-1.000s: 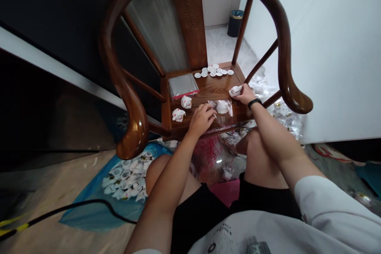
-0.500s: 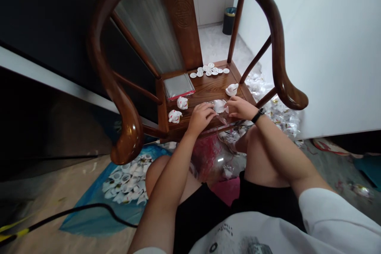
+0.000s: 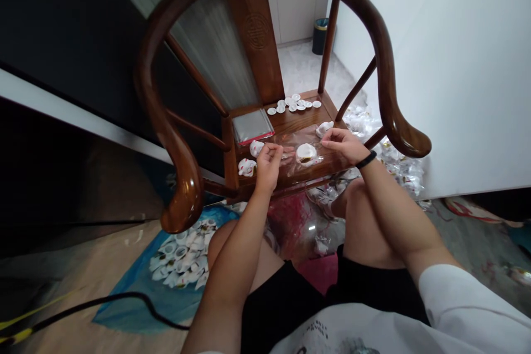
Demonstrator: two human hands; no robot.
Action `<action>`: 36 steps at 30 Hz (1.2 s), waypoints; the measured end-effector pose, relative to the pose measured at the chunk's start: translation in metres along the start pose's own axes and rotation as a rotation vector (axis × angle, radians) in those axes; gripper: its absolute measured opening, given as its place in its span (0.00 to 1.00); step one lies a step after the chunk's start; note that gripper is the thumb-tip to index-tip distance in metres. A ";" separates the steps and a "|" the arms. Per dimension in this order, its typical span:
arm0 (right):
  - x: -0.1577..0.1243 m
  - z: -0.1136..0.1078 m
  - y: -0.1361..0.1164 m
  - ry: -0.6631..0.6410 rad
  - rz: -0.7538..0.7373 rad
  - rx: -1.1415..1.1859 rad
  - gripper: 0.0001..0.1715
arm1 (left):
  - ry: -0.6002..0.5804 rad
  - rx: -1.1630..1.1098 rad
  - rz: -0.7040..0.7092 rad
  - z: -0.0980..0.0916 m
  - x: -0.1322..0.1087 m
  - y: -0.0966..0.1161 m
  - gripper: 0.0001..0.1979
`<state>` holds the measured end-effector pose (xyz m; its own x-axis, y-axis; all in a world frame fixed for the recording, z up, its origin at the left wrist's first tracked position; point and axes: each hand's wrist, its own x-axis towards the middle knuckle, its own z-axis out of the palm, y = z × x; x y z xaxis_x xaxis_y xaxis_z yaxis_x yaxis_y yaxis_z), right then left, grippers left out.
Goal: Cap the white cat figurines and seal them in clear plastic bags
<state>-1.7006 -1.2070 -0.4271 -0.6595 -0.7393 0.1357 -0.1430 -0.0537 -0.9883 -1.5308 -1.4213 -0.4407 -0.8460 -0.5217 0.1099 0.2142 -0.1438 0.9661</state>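
Observation:
On the wooden chair seat, a white figurine lies inside or on a clear plastic bag; which of the two I cannot tell. My left hand pinches the bag at its left side, close to a white cat-like figurine. A second such figurine sits nearer the seat's left edge. At the right, my right hand has thumb and fingers together on the bag's other side. Just beyond its fingertips rests another white figurine.
A stack of clear bags with a red edge and several white discs lie at the seat's back. The chair's curved arms surround it. White pieces fill a blue sheet on the floor; wrapped figurines pile at right.
My hands have moved apart, left hand leftward and right hand slightly to the right. The bag is spread wider and flatter, and the figurine between them shows more fully.

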 end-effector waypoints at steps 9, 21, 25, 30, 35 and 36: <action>0.007 0.023 -0.010 0.006 -0.025 0.024 0.29 | 0.041 -0.036 -0.038 -0.001 -0.009 0.015 0.26; 0.008 0.048 -0.011 0.226 0.162 0.450 0.29 | 0.214 0.162 0.215 -0.016 0.001 0.002 0.20; 0.007 0.045 -0.010 0.182 0.089 0.395 0.24 | 0.259 0.234 0.308 -0.019 0.003 0.002 0.18; 0.003 0.036 -0.014 0.013 -0.026 0.203 0.26 | 0.132 0.256 0.439 -0.016 -0.002 0.016 0.17; 0.001 0.051 -0.022 -0.048 -0.050 0.223 0.22 | 0.026 0.290 0.417 -0.014 -0.009 0.019 0.18; 0.001 0.058 -0.024 -0.070 -0.053 0.213 0.22 | 0.007 0.314 0.408 -0.014 -0.010 0.017 0.18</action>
<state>-1.6551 -1.2449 -0.4075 -0.6013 -0.7760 0.1904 -0.0127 -0.2290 -0.9734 -1.5114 -1.4303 -0.4283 -0.7208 -0.4885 0.4917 0.3683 0.3311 0.8688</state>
